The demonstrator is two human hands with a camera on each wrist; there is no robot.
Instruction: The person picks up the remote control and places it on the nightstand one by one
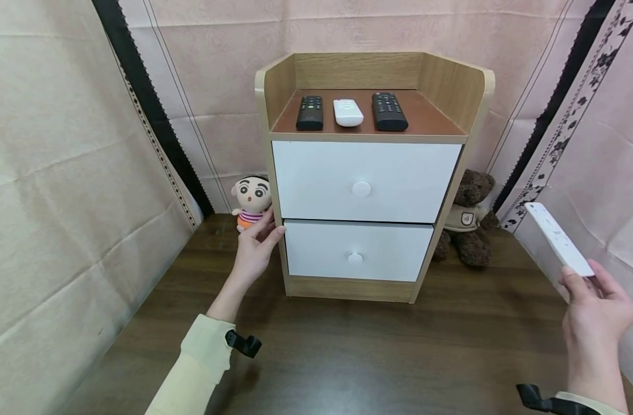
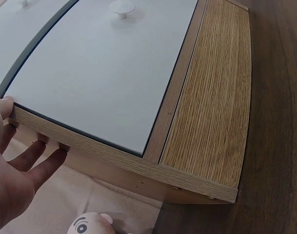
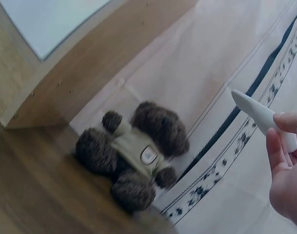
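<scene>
My left hand [image 1: 255, 249] touches the left edge of a small two-drawer cabinet [image 1: 347, 289], thumb at the front and fingers against the side. The left wrist view shows those fingers [image 2: 48, 168] extended, their tips on the side panel. Far from the cabinet, on the right, my right hand [image 1: 596, 305] pinches a slim white remote control [image 1: 559, 239] between thumb and fingers. That remote control [image 3: 258, 113] points up and away from the palm in the right wrist view. Both white drawers [image 1: 316, 178] appear closed, each with a round knob.
On the cabinet's brown top lie a black remote [image 1: 309, 113], a white remote [image 1: 348, 113] and a larger dark remote [image 1: 389, 112]. A cartoon doll [image 1: 252, 199] stands left of the cabinet, a brown teddy bear [image 1: 471, 222] sits right. Pale cloth walls [image 1: 88, 190] enclose the wooden surface [image 1: 342, 357].
</scene>
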